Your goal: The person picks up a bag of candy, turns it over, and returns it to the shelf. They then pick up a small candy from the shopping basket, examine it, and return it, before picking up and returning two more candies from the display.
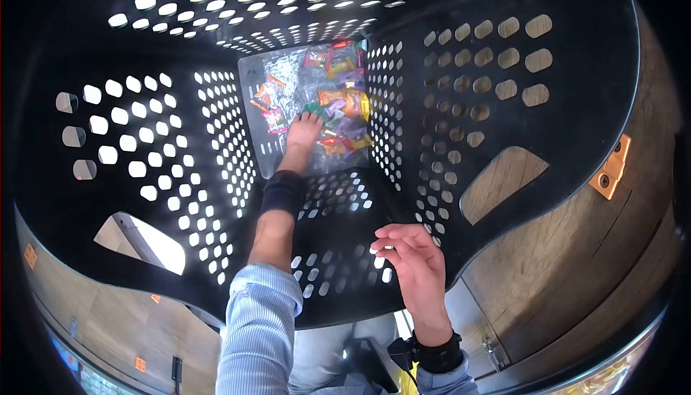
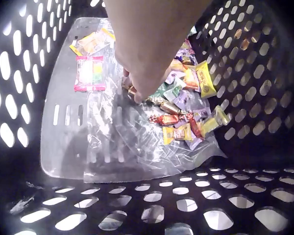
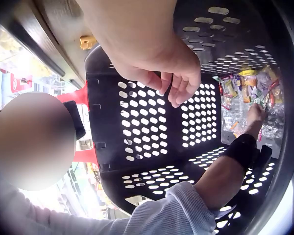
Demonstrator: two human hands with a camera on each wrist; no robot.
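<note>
My left hand [image 1: 305,130] reaches down to the bottom of a deep black perforated basket [image 1: 331,233], its fingertips among small wrapped candies. Gold-wrapped candy [image 2: 132,91] shows right at the fingertips in the left wrist view; I cannot tell whether the fingers pinch it. Beside the hand lie green, purple, red and yellow wrapped candies [image 1: 344,100] on a clear plastic sheet [image 2: 132,152]. A pink-edged candy packet [image 2: 90,73] and an orange one [image 2: 94,43] lie to the left. My right hand [image 1: 417,269] hovers over the near basket wall, fingers loosely bent, holding nothing.
The tall basket walls surround my left arm. An oval handle hole [image 1: 504,183] opens in the right wall. Wooden panels [image 1: 568,273] with orange brackets [image 1: 611,168] stand outside the basket. Red arms [image 3: 78,98] join the basket in the right wrist view.
</note>
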